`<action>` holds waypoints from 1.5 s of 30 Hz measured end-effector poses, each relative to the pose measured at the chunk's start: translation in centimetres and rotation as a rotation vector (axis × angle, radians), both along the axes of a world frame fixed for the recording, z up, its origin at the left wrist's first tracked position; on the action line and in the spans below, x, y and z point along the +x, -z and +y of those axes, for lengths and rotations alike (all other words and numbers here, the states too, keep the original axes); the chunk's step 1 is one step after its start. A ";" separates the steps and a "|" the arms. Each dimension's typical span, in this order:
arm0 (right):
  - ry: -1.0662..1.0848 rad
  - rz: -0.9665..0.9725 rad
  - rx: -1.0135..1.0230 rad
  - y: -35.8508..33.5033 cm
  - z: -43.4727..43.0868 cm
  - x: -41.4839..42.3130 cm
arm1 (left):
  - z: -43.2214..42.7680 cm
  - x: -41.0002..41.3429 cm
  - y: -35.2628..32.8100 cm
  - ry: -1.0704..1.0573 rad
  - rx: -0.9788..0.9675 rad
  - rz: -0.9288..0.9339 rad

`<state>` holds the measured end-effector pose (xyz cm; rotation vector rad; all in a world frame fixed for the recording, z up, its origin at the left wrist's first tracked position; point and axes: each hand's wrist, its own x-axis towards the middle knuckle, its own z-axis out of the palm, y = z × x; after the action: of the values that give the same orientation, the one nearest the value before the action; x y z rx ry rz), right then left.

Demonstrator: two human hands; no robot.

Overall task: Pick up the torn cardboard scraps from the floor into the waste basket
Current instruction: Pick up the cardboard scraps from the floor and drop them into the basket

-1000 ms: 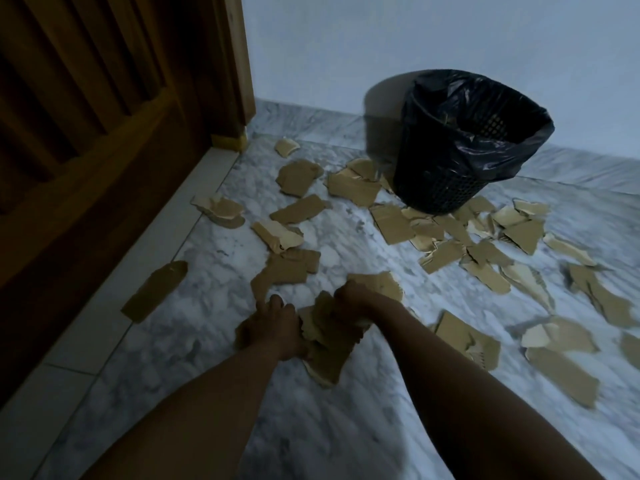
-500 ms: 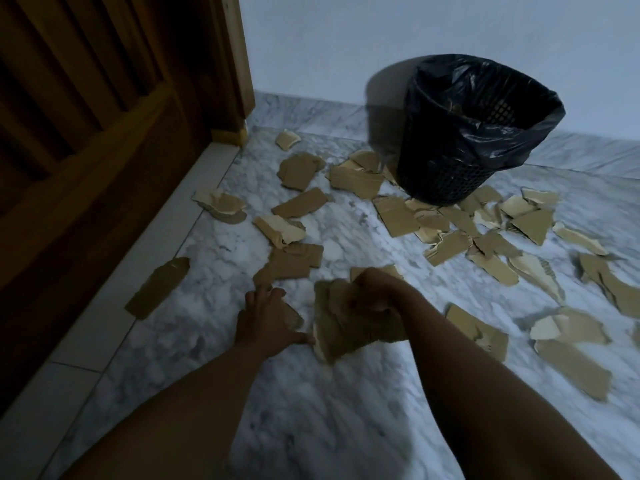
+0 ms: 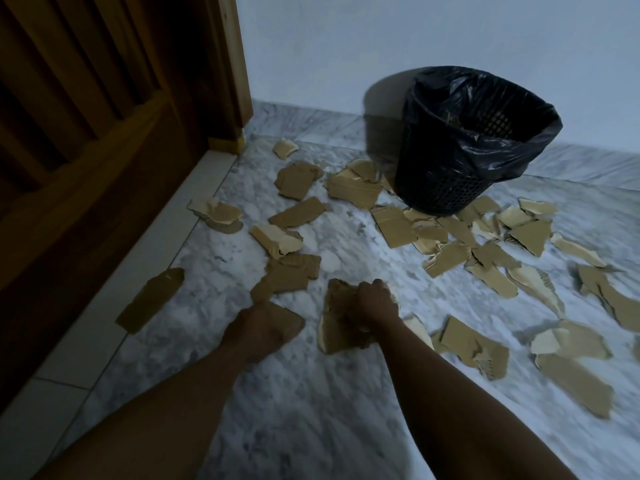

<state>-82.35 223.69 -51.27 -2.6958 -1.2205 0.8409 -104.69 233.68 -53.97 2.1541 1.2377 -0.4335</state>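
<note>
Torn brown cardboard scraps [image 3: 394,226] lie scattered over the marble floor [image 3: 311,410]. A black mesh waste basket [image 3: 460,161] with a black bag liner stands by the wall at the upper right, with some scraps inside. My right hand [image 3: 375,306] grips a bunch of cardboard scraps [image 3: 337,327] just above the floor. My left hand [image 3: 258,327] lies on a flat scrap [image 3: 289,317] on the floor, its fingers curled over the scrap's near edge.
A wooden door [image 3: 86,133] and its frame fill the left side, with a pale tile strip [image 3: 131,289] along its foot. One long scrap [image 3: 150,299] lies on that strip. A light wall [image 3: 415,46] runs behind the basket.
My right hand has drawn its bunch of scraps together and shifted slightly right. My left hand has come down onto a separate scrap beside it. The view has tilted up a little.
</note>
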 end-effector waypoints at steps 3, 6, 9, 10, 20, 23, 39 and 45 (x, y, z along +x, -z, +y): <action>-0.012 0.041 -0.009 -0.3 0.5 0.1 | 0.7 1.5 -0.9 0.074 0.214 0.129; -0.044 0.030 -0.003 -0.1 0.6 0.6 | 1.9 4.2 -2.4 0.148 0.341 0.152; -0.083 -0.002 -0.018 0.5 -0.1 0.3 | 3.2 6.6 -2.9 0.185 0.217 0.143; -0.094 0.000 -0.019 0.7 -0.3 0.2 | 3.6 7.1 -2.6 0.156 0.160 0.127; -0.111 0.024 -0.017 1.2 -0.1 0.3 | 2.6 6.2 0.1 -0.071 0.115 -0.061; -0.060 0.128 0.016 0.7 0.2 0.1 | 1.4 4.6 1.2 -0.021 0.178 -0.091; 0.154 0.256 -0.122 -5.5 -4.6 10.3 | 0.1 8.8 -2.3 -0.192 -0.163 -0.369; 0.013 0.054 -0.160 -0.4 -6.9 6.7 | -2.1 14.6 -3.2 0.178 -0.067 -0.078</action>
<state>-75.65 216.80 -50.88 -2.7789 -1.1713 1.0447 -90.07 231.58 -50.76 2.2110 0.9792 -0.4541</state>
